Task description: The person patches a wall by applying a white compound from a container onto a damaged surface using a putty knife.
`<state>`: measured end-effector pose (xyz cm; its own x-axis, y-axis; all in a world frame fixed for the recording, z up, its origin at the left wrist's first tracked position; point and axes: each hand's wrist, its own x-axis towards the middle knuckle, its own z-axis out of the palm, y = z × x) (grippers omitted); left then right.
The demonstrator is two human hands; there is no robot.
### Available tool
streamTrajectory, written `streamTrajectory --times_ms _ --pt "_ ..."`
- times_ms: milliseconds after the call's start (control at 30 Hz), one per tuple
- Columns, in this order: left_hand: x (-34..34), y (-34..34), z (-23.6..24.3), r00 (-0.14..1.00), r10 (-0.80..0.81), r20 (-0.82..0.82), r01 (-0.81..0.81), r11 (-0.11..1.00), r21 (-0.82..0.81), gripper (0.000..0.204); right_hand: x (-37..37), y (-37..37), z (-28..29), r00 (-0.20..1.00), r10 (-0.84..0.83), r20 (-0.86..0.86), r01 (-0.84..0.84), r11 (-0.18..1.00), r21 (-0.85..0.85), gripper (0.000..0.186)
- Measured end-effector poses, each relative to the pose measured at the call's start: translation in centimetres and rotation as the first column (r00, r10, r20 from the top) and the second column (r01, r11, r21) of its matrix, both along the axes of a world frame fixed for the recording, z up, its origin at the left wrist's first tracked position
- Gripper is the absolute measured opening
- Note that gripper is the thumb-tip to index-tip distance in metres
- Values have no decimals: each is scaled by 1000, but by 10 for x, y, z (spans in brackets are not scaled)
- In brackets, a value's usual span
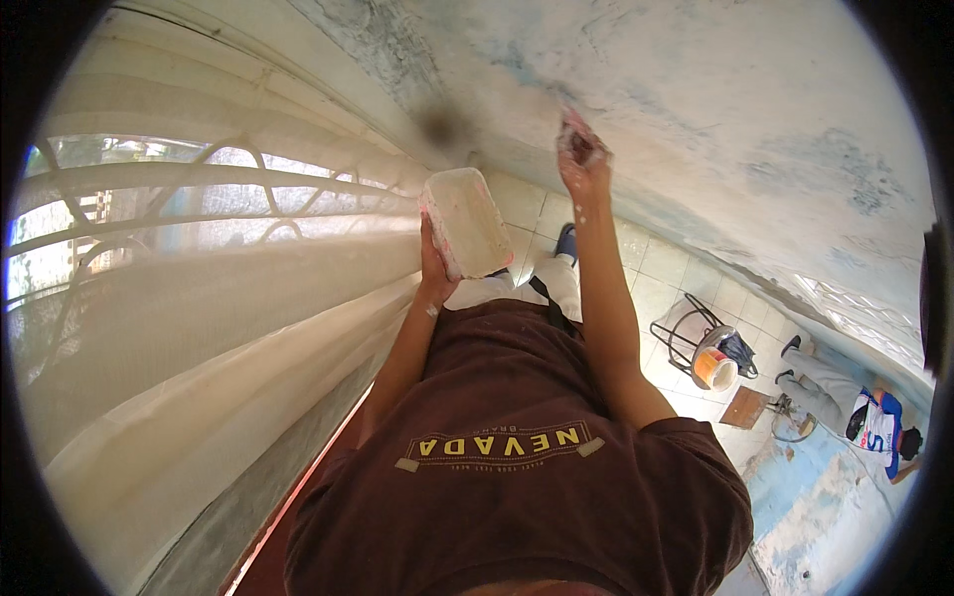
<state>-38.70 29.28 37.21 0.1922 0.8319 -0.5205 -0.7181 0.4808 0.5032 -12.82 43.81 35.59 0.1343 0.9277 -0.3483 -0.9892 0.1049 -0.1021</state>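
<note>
My left hand [434, 266] grips the side of a rectangular, whitish plastic tub [470, 221], its rim smeared with pale and pinkish residue. The tub is tilted, and its pale inside shows. My right hand [584, 159] is raised at the patchy white and bluish wall [696, 129]. White smears cover its fingers, which are curled around something thin and pinkish, too blurred to name. Whether that thing touches the wall I cannot tell.
Sheer curtains [248, 308] hang on the left before a window with curved bars. On the tiled floor [664, 266] stand a dark metal-framed stool [686, 333] and an orange-and-white bucket [717, 370]. Another person [874, 427] is at the far right.
</note>
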Motion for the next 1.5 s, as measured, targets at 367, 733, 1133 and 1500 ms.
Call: streamTrajectory --times_ms 367,733,1133,1500 --pt "7 -3 12 996 -13 -92 12 1000 -11 72 13 -23 -126 970 138 200 -80 958 -274 13" --pt "-2 -7 -1 999 49 -12 -49 998 -41 69 67 -37 -23 950 -122 287 118 993 33 19" --pt "8 2 -2 999 -31 -7 31 999 -13 72 19 15 -138 932 79 353 -4 978 -208 25" --pt "10 -2 3 1000 -15 11 15 999 -33 72 33 -52 -5 972 -221 77 232 952 -199 15"
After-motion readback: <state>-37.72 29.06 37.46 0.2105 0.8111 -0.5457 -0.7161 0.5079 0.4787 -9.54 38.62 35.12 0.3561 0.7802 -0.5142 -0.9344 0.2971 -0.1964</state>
